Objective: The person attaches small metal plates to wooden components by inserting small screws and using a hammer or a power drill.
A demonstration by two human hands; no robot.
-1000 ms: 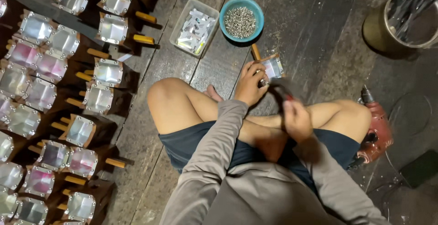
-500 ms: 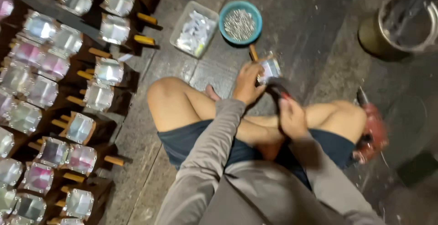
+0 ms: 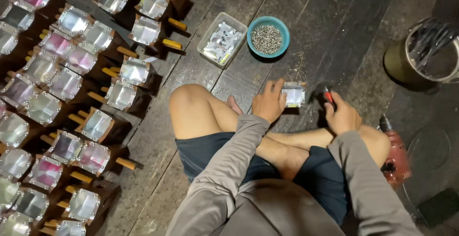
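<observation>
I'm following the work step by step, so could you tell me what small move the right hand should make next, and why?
Probably bring the red-handled tool in the right hand across to the small shiny square piece. The left hand already steadies that piece on the wooden floor, and the tool's tip sits just beside its edge, apparently not yet on it.

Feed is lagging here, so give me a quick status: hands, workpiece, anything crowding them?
Left hand steadies the small shiny square piece on the floor. Right hand grips a red-and-black tool beside it. Blue bowl of small metal bits sits apart, nothing crowding.
</observation>
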